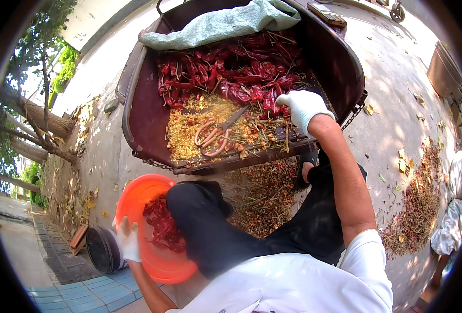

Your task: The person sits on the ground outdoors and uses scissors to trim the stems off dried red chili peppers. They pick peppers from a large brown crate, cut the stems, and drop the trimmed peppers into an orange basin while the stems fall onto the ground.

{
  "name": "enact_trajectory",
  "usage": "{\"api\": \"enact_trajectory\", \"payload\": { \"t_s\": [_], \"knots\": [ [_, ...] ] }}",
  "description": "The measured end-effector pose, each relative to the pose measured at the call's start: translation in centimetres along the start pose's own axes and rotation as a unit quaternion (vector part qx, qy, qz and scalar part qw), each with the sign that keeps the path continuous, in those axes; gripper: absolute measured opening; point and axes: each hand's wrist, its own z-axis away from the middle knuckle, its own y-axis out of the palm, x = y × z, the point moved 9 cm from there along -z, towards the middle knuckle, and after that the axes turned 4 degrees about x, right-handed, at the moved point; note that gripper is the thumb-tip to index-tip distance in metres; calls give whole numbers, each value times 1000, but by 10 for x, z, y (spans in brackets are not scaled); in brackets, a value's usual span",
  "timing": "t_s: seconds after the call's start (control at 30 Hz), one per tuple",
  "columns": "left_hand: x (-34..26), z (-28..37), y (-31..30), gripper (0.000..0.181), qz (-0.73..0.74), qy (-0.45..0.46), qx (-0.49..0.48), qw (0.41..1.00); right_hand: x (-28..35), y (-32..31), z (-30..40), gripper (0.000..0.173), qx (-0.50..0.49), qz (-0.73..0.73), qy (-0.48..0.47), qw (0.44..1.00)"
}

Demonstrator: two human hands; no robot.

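Observation:
My left hand (pixel 128 239), in a white glove, grips the rim of an orange plastic basin (pixel 168 270). Cut dried red chili pieces (pixel 163 223) lie in the basin, beside my knee. My right hand (pixel 307 111), also gloved, reaches over the front right of a dark red metal cart bed (pixel 145 105). Its fingers are at the edge of a heap of whole dried red chilies (pixel 250 74); whether they hold one cannot be told. Scissors (pixel 217 135) with pink-wrapped handles lie partly spread on yellow chili seeds (pixel 182 135), left of that hand. Cut stems (pixel 274 131) lie below it.
A pale green woven sack (pixel 223 23) covers the heap's far side. Stems and scraps (pixel 262 195) pile on the ground between my legs, and another pile (pixel 415 207) lies right. A black bucket (pixel 104 250) lies left of the basin. Chains (pixel 354 116) hang at the cart's corners.

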Motion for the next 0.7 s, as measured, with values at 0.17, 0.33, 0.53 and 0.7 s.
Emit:
{"api": "enact_trajectory", "payload": {
  "t_s": [0.17,0.33,0.53,0.7],
  "knots": [
    [-145,1,48,30,87,20,14,996,19,25,-17,42,-96,-2,-59,994],
    [-301,-1,122,22,97,341,106,929,26,35,-30,25,-118,-23,-88,989],
    [-395,-21,190,26,183,407,177,877,21,-31,-5,10,-353,-224,-128,900],
    [-412,-34,236,64,156,453,182,859,29,-30,-4,16,-241,-523,-47,816]
  ]
}}
